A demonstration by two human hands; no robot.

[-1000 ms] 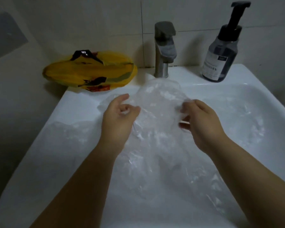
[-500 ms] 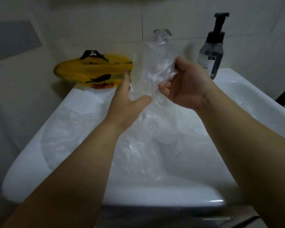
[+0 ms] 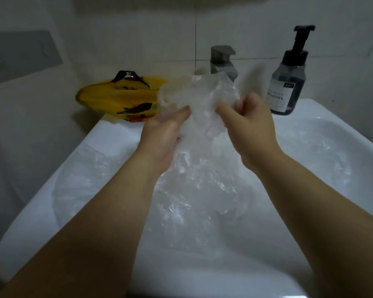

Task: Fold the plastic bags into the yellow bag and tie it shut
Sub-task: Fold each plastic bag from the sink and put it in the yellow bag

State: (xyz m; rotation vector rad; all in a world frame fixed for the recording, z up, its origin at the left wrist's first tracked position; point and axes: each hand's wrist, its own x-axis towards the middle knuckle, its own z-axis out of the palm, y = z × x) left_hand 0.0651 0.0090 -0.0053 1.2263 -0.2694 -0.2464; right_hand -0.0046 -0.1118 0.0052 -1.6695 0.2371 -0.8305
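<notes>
both hands are raised over a white sink (image 3: 108, 134), working a crumpled clear bag (image 3: 198, 93) between them. the right hand (image 3: 250, 127) clutches it, with fingers curled in and a wad of plastic bunched in the fist. the left hand (image 3: 164, 134) is not clenched: its fingers lie fairly straight, pressed against the left side of the same bag, and its thumb is hidden. the top of the clear bag puffs up above both hands, in front of the tap (image 3: 223, 61), and its lower part trails down into the basin.

the basin holds more plastic. loose bags (image 3: 202, 190) lie in a rumpled, see-through heap under the forearms, with more film spread against the left wall and the right wall of the basin. they overlap, so how many there are cannot be told.

the yellow bag (image 3: 116, 97) lies on its side on the back left corner of the sink, against the wall (image 3: 138, 29), just left of the clear bag. its black handles stick up at the top. it looks lumpy, but what is in it, and whether its mouth is tied, cannot be told.

a dark pump bottle (image 3: 288, 82) stands upright on the back right ledge, beside the tap. its fill level is too dim to read.
</notes>
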